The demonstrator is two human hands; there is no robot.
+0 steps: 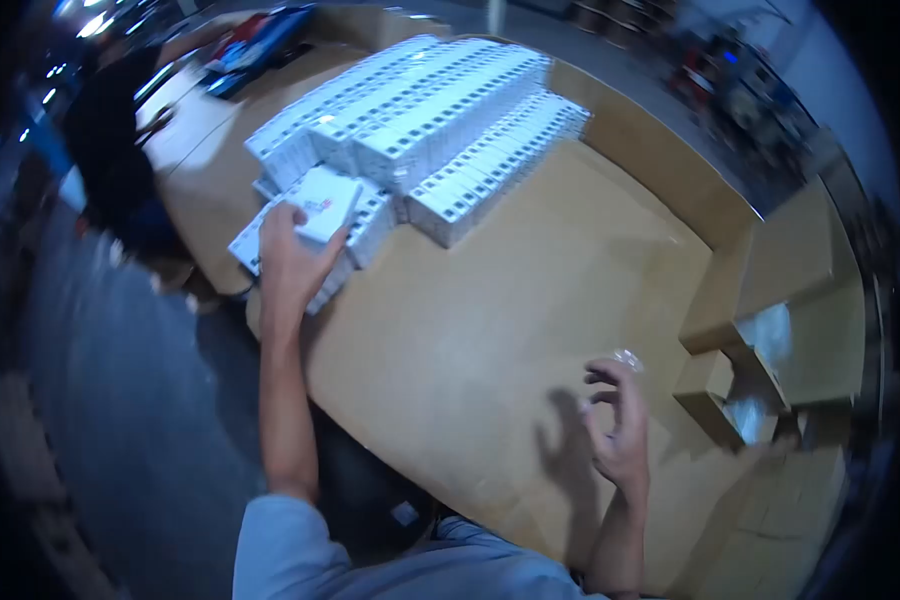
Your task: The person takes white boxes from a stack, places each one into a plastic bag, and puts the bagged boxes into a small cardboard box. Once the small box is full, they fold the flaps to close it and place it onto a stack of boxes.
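My left hand (292, 250) is closed on a flat white box (328, 203), thumb on one side and fingers on the other. The box lies on top of the near end of the stacked white boxes (440, 110), which stand in long rows at the back of the brown table (470, 330). Over the right part of the table, my right hand (618, 425) is raised with its fingers curved and apart, holding nothing. A small piece of clear plastic (626, 358) is just beyond its fingertips.
Cardboard boxes (795, 270) with clear plastic inside stand at the right edge. A raised cardboard border (650, 165) runs along the far side. Another person (110, 130) in dark clothing is at the upper left, near blue and red items (260, 50).
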